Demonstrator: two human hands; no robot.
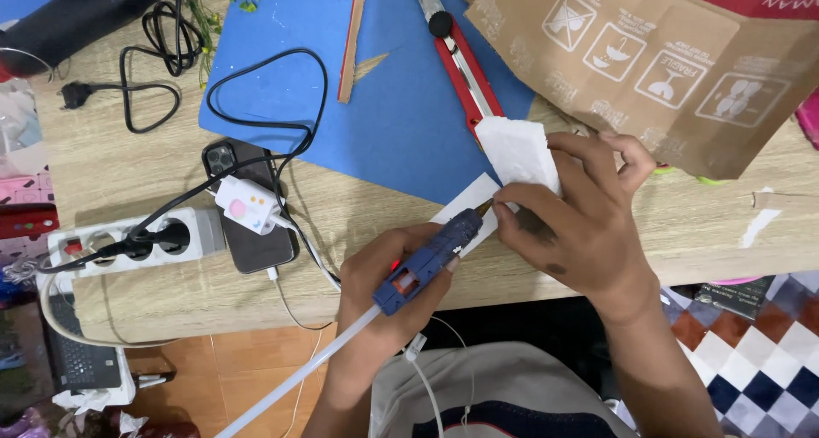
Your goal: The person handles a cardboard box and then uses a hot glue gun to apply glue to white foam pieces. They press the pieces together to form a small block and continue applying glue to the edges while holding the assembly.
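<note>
My left hand (384, 284) grips a blue hot glue gun (431, 255) with a long white glue stick (299, 374) trailing out of its back. The gun's nozzle points up and right, touching a white foam-like piece (516, 152). My right hand (580, 216) holds that white piece by its lower edge, pinching it between thumb and fingers. A white paper strip (469, 201) lies on the wooden table under the nozzle.
A blue sheet (401, 105) covers the table's middle, with a red utility knife (465, 63) on it. A brown cardboard sheet (648, 63) lies at the top right. A phone (252, 233), a white charger, a power strip (128, 242) and black cables sit at the left.
</note>
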